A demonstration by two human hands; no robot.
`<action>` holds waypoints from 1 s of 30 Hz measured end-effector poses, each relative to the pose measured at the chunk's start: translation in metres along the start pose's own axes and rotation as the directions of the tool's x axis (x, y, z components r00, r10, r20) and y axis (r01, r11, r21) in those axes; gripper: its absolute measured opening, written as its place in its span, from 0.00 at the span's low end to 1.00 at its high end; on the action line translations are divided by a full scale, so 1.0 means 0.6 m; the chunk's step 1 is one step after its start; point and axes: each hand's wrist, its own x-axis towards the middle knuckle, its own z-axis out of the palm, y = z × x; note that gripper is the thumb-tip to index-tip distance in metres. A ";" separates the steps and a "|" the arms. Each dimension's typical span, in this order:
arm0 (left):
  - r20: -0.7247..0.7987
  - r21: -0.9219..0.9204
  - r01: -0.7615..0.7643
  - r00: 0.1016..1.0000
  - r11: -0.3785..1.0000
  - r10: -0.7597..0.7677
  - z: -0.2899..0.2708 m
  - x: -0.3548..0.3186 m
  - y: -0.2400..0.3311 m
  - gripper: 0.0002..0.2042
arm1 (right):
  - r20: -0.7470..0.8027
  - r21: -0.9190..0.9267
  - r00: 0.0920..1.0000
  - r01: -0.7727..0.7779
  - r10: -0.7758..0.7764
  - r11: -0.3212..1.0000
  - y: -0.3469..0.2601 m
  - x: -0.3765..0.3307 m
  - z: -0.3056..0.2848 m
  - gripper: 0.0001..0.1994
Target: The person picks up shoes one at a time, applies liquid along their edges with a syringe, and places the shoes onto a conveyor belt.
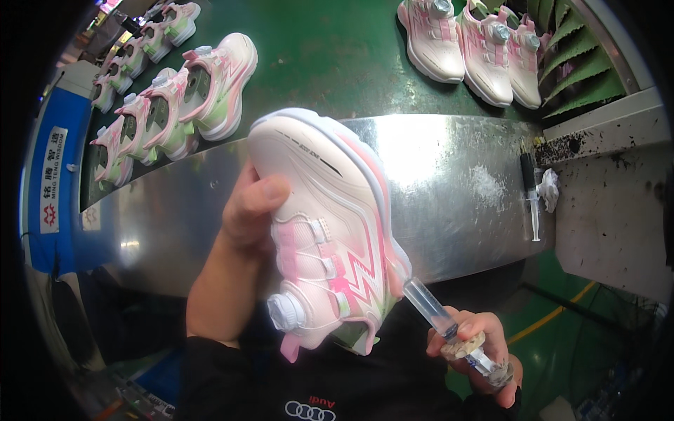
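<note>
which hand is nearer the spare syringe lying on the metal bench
Right. The right hand, holding its own syringe, is below the spare syringe. The left hand grips the shoe farther left.

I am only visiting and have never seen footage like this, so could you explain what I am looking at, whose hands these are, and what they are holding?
There is no machine here: a camera worn on a person's head looks down at their own two bare hands, and its wide lens bends straight edges. The left hand grips a pink and white child's sneaker that has a round dial closure. The right hand holds a syringe with its tip against the sneaker's edge. Behind them runs a shiny metal ledge, where a second syringe lies. Beyond it, a green conveyor belt carries more sneakers: a row on the left and three at top right.
</note>
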 end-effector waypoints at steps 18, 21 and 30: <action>0.083 -0.268 0.114 0.992 0.957 -0.095 -0.021 0.006 -0.005 0.27 | -0.035 -0.156 0.999 -0.019 0.014 0.988 0.009 -0.052 0.002 0.41; 0.133 -0.416 0.151 0.986 0.897 -0.105 -0.013 0.007 -0.011 0.28 | -0.035 -0.159 0.999 -0.007 0.001 0.987 0.015 -0.060 -0.007 0.41; -0.012 -0.382 0.144 0.987 0.913 -0.160 -0.016 0.013 -0.014 0.29 | -0.038 -0.061 0.996 0.079 -0.081 0.995 0.040 -0.071 -0.025 0.43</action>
